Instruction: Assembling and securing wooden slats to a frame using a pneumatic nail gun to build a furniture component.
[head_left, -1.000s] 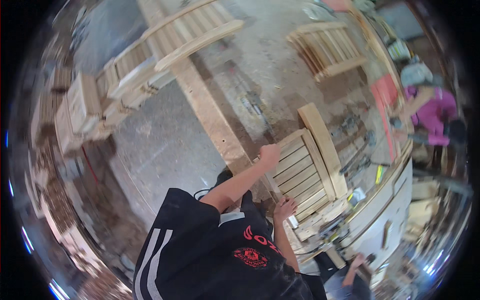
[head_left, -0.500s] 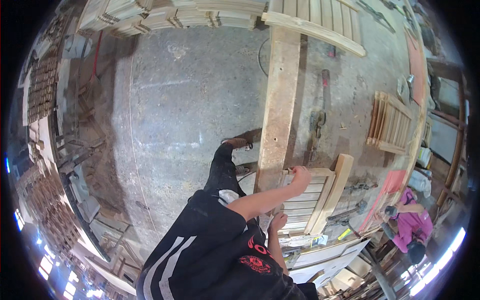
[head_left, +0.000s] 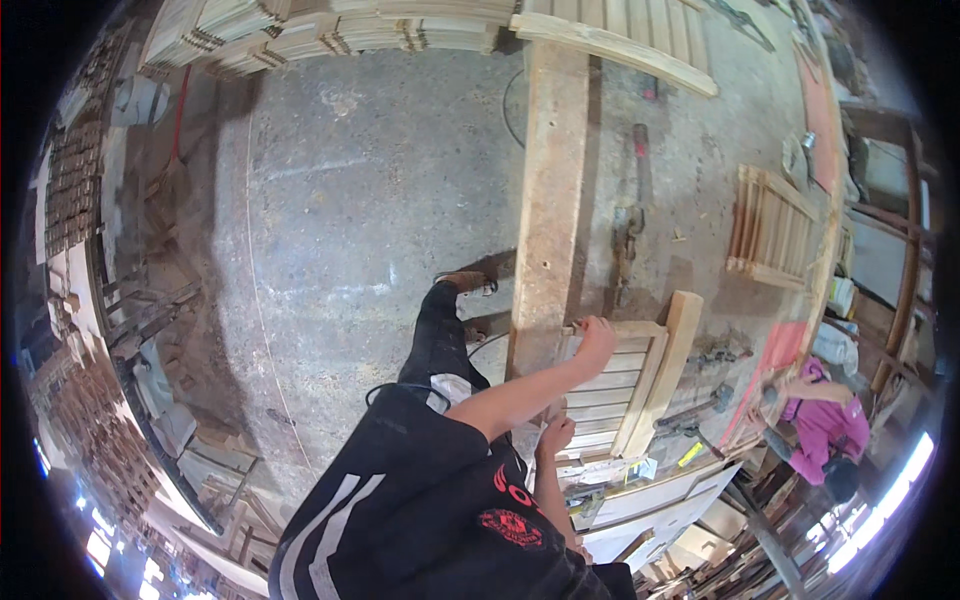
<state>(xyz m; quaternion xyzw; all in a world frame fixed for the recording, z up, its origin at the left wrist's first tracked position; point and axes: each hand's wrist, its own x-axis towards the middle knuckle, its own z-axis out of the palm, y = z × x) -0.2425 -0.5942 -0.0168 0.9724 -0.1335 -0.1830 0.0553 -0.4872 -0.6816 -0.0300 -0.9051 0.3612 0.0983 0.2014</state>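
The lower rails of the slatted wooden frame [head_left: 625, 385] are hidden behind the person's forearm and right hand [head_left: 556, 436], whose fingers are too small to make out. The person in pink [head_left: 825, 430] is squeezed and blurred at the rim, and the slat stacks [head_left: 330, 25] are cut off by the top edge
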